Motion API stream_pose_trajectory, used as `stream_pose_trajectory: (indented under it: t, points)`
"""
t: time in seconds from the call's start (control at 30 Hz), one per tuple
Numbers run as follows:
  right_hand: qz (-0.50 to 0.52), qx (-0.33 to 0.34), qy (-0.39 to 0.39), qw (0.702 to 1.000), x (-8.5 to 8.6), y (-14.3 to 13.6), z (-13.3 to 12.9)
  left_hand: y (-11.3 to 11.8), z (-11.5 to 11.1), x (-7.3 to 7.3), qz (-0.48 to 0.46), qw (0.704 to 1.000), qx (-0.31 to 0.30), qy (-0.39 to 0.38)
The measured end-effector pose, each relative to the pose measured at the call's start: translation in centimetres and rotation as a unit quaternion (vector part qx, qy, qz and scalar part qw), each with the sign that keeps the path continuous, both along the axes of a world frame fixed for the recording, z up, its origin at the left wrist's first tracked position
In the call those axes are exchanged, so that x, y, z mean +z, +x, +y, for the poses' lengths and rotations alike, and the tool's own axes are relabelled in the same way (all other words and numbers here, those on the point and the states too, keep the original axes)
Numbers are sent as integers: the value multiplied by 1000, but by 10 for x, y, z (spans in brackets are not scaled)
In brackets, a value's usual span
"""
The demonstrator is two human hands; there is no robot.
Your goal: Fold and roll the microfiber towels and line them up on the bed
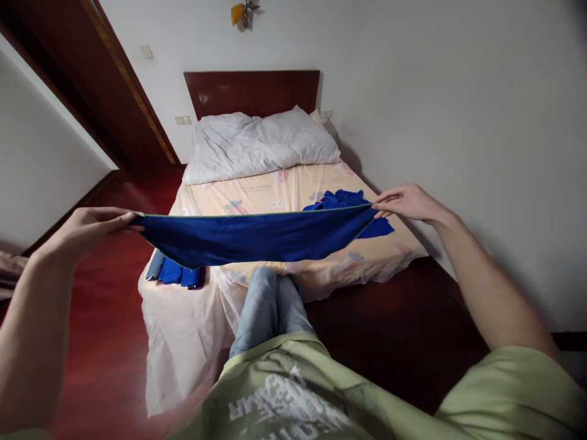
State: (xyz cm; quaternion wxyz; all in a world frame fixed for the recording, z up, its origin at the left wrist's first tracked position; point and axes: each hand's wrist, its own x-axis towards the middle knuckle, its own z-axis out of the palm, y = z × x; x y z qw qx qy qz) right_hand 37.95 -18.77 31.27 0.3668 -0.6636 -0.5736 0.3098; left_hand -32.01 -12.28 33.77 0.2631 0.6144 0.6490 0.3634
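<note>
A blue cloth (pixel 257 238) with a thin green edge is stretched out in the air between my two hands, above the near end of the bed. My left hand (pixel 94 229) pinches its left corner between thumb and fingers. The right corner is gripped by my right hand (pixel 406 203). Behind the right part of the cloth, a crumpled heap of blue cloths (pixel 342 198) lies on the bed, partly hidden. Several folded blue cloths (pixel 177 273) lie side by side at the bed's near left corner, their far ends covered by the held cloth.
The bed (pixel 261 192) has a patterned peach sheet, a bundled white quilt (pixel 261 143) and a dark wooden headboard (pixel 252 91). My legs (pixel 273 305) are against its near edge. Walls stand to the right and behind. Reddish floor (pixel 110 330) shows at left, below a dark door (pixel 101 79).
</note>
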Motion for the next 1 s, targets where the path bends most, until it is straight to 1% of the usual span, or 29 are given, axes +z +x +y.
stream_pose_trajectory:
  t: [0.1, 0.17, 0.27, 0.37, 0.47, 0.57, 0.67, 0.73, 0.8, 0.87, 0.93, 1.0]
  points:
    - [-13, 4, -5, 1000, 2, 4, 15, -4, 15, -4, -23, 999, -1, -31]
    - [-42, 4, -10, 999, -2, 4, 33, -2, 31, -11, -38, 998, -4, -49]
    - [-77, 7, -4, 997, -17, -1, 69, 5, 62, -29, -83, 994, 0, -70]
    - [-87, -10, 7, 996, -33, -11, 111, 22, 96, -49, -137, 988, 23, -65]
    - [-99, -57, 53, 992, -40, -23, 151, 47, 124, -61, -174, 983, 62, -18]
    - [-121, -96, 164, 974, -39, -29, 178, 69, 145, -63, -173, 979, 95, 58]
    - [-116, -114, 280, 946, -36, -27, 183, 81, 162, -64, -182, 960, 114, 181]
    - [-100, -136, 321, 932, -41, -24, 178, 81, 166, -70, -198, 942, 126, 241]
    - [-69, -162, 338, 925, -56, -23, 169, 77, 163, -85, -207, 930, 148, 266]
    - [-17, -182, 338, 923, -85, -25, 158, 72, 151, -111, -190, 928, 180, 267]
    - [49, -200, 319, 925, -126, -30, 148, 70, 131, -147, -148, 936, 215, 237]
    - [103, -226, 277, 928, -173, -39, 137, 70, 108, -190, -111, 951, 229, 174]
